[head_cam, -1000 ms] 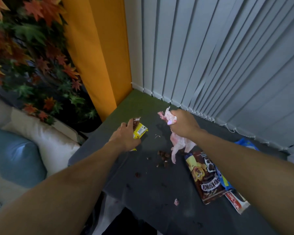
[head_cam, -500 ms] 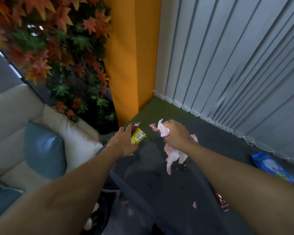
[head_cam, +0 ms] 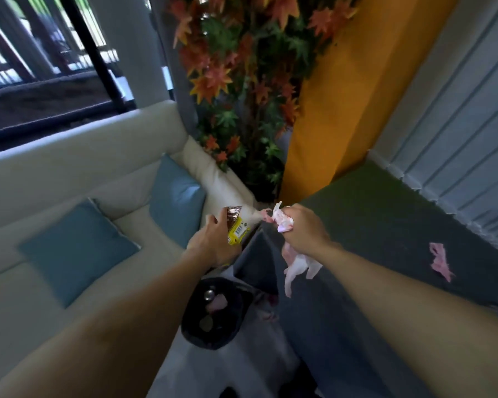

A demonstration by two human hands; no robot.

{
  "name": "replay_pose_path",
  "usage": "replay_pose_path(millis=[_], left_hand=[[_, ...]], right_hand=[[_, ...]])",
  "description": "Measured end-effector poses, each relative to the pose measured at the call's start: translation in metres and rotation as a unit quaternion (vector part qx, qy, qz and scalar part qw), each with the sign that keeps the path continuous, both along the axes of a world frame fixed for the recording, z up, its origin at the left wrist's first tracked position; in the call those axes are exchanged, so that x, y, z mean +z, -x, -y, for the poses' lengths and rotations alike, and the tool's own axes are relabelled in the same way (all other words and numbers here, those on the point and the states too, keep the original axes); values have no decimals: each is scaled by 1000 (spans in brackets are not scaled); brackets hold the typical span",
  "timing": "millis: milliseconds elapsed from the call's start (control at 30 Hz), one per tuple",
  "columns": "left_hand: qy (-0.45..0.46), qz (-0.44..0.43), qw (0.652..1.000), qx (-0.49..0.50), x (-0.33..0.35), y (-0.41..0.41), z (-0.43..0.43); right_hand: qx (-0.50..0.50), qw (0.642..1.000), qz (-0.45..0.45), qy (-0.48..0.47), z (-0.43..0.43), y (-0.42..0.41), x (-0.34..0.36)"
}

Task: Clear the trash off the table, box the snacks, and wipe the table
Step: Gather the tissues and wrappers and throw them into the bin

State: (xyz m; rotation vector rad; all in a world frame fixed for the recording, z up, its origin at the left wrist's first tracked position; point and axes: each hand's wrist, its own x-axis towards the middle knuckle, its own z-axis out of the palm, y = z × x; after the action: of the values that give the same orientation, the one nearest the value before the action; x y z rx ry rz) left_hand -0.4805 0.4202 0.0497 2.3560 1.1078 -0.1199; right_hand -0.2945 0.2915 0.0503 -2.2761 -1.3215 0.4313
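My left hand (head_cam: pixel 213 245) grips a yellow and brown snack wrapper (head_cam: pixel 236 227), held out past the left edge of the dark table (head_cam: pixel 371 239). My right hand (head_cam: pixel 302 231) clutches a bunch of crumpled pink and white tissue (head_cam: pixel 295 264) that hangs down below the fist, over the table's left corner. Below and between both hands stands a dark trash bin (head_cam: pixel 216 314) on the floor, with some pink scraps and round bits inside. One more pink scrap (head_cam: pixel 440 261) lies on the table at the right.
A cream sofa (head_cam: pixel 78 173) with blue cushions (head_cam: pixel 75 248) fills the left side. A plant with orange and green leaves (head_cam: pixel 242 81) and an orange pillar (head_cam: pixel 351 96) stand behind the table. Grey vertical blinds (head_cam: pixel 457 124) line the right.
The view has swung left and down, away from the snack packets, bringing the sofa and the trash bin into view. Both hands, still holding wrapper and tissue, have moved left to the table's edge.
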Motion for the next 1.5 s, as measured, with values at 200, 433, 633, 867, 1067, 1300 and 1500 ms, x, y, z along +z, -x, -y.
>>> replay_pose_path(millis=[200,433,633,867,1067,1300,1500], left_hand=[[37,5,995,97,-37,67,-24],[91,-26,983,155,-101,95,-38],[141,-43,966,212,-174,95,-48],[165,-64,952,250,-273,97,-52],[191,-100,939,267,-366,105,-50],[220,-102,917,317,-453,106,-48],[233,-119,915,308,-494,119,-45]], right_hand=[[43,999,-8,6,-50,51,-34],[104,993,-22,45,-95,79,-102],[131,986,-59,83,-122,90,-179],[145,977,-81,132,-136,106,-281],[132,976,-84,150,-143,118,-372],[116,974,-93,172,-145,125,-466],[90,966,-136,202,-148,132,-515]])
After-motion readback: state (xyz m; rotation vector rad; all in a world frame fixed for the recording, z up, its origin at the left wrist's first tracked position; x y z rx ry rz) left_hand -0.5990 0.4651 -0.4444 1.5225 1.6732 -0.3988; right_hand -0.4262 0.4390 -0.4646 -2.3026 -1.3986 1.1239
